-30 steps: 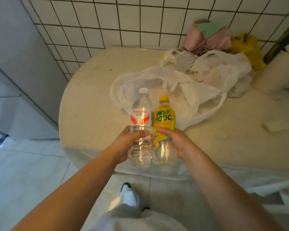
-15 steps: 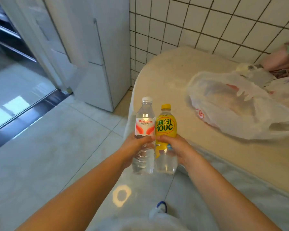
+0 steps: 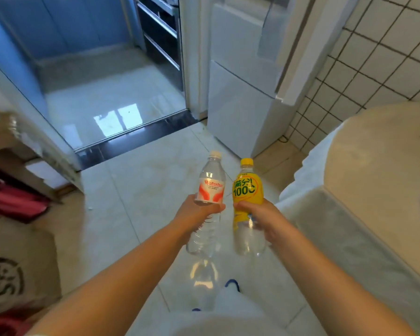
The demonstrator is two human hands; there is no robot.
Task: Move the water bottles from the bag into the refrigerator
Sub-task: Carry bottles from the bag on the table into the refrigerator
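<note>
My left hand (image 3: 196, 213) grips a clear water bottle (image 3: 210, 187) with a white cap and a red-and-white label, held upright over the floor. Beside it, my right hand (image 3: 257, 214) grips a yellow-labelled bottle (image 3: 247, 190) with a yellow cap, also upright. The two bottles stand a small gap apart. A white refrigerator (image 3: 245, 88) with its doors closed stands ahead, right of centre, against the tiled wall. The bag is out of view.
The round table (image 3: 378, 166) with its cloth edge is at my right. A doorway with a dark threshold (image 3: 136, 139) opens ahead to the left. A cardboard box (image 3: 12, 270) and red items (image 3: 12, 200) sit at the left. My shoe (image 3: 232, 284) shows below.
The view has swung left, away from the table and bag, towards the refrigerator and doorway. Both hands carried the bottles along, and the bottles have drawn slightly apart.
</note>
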